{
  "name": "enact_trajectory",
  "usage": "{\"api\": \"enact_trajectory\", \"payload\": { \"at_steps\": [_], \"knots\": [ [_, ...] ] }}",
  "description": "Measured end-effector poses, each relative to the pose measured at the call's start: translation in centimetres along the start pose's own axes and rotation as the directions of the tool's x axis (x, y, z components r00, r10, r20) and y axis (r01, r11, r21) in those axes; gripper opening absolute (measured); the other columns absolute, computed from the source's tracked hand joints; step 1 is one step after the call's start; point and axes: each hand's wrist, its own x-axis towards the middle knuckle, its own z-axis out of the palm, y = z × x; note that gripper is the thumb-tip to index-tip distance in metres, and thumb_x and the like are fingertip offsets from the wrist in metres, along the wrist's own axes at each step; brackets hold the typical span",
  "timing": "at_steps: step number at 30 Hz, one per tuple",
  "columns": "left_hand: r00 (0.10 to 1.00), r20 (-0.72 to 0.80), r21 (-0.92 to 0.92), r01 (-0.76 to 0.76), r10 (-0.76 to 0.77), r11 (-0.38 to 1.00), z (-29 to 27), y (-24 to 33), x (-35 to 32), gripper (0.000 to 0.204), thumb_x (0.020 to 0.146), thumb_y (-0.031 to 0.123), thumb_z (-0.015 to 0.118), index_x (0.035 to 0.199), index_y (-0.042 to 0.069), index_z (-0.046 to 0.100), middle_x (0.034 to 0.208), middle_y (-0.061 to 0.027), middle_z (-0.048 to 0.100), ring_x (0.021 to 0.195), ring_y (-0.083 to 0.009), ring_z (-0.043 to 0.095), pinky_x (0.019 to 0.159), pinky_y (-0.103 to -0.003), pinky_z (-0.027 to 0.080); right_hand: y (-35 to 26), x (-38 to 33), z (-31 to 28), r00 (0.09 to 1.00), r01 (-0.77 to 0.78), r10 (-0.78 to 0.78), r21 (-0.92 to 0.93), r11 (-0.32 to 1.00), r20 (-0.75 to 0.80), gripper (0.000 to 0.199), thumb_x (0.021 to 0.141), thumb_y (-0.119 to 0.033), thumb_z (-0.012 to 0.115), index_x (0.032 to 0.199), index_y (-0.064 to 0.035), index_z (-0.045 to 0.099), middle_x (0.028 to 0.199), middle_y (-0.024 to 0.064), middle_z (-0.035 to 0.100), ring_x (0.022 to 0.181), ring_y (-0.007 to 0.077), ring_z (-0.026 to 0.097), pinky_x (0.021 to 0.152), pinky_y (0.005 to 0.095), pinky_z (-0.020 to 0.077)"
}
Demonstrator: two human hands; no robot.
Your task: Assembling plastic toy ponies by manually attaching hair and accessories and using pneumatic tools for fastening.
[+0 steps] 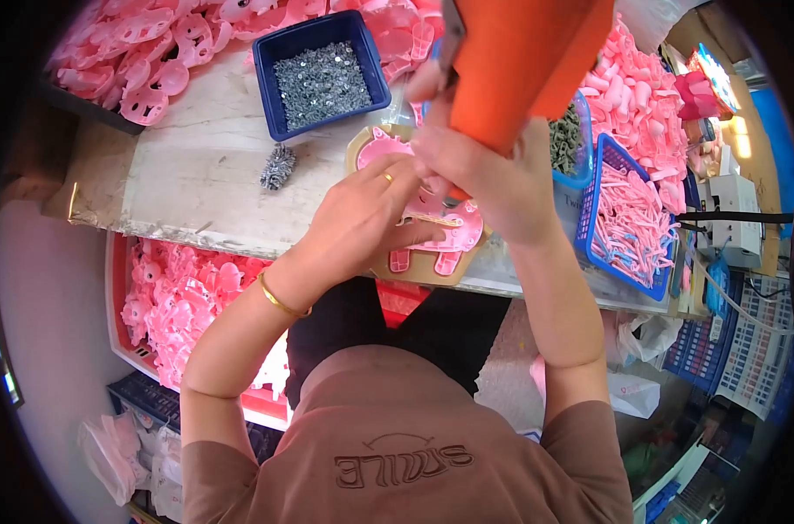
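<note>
In front of me a pink plastic toy shell lies in a tan fixture board at the table's front edge. My left hand, fingers bent and thumb reaching across, is closed on the shell and steadies it; its fingertips are partly hidden. My right hand is wrapped around a large orange powered screwdriver, held tilted with its lower end down at the shell. The bit's exact contact is hidden by my fingers. Left of the fixture, a small clump of screws sits on the tabletop.
A dark blue tray of small screws stands behind the clump. Pink shells heap at the back left; more fill a red crate below the table. At right are a clear blue tub and a blue basket of thin pink pieces.
</note>
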Motion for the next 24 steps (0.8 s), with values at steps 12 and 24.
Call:
{"api": "enact_trajectory", "payload": {
  "at_steps": [12, 24],
  "knots": [
    [0.992, 0.061, 0.164, -0.123, 0.115, 0.979, 1.7, 0.7, -1.3, 0.035, 0.077, 0.024, 0.075, 0.105, 0.006, 0.065, 0.129, -0.0070, 0.057, 0.126, -0.0279, 0.050, 0.105, -0.042, 0.042, 2.3, -2.8, -2.4, 0.994, -0.012, 0.010, -0.015, 1.000, -0.104, 0.030, 0.085, -0.004, 0.060, 0.112, 0.0062, 0.054, 0.068, 0.0043, 0.058, 0.051, 0.0076, 0.051, 0.046, 0.0218, 0.0380],
    [0.993, 0.028, 0.194, -0.121, 0.118, 0.974, 2.0, 1.0, -1.3, 0.030, 0.078, 0.023, 0.074, 0.100, 0.005, 0.066, 0.127, -0.0068, 0.057, 0.123, -0.0272, 0.051, 0.106, -0.041, 0.042, 4.3, -3.6, -1.5, 0.972, 0.102, -0.114, -0.070, 0.992, -0.205, 0.022, 0.084, 0.000, 0.062, 0.105, 0.0024, 0.056, 0.072, 0.0062, 0.060, 0.054, 0.0080, 0.055, 0.047, 0.0211, 0.0416]
  ]
}}
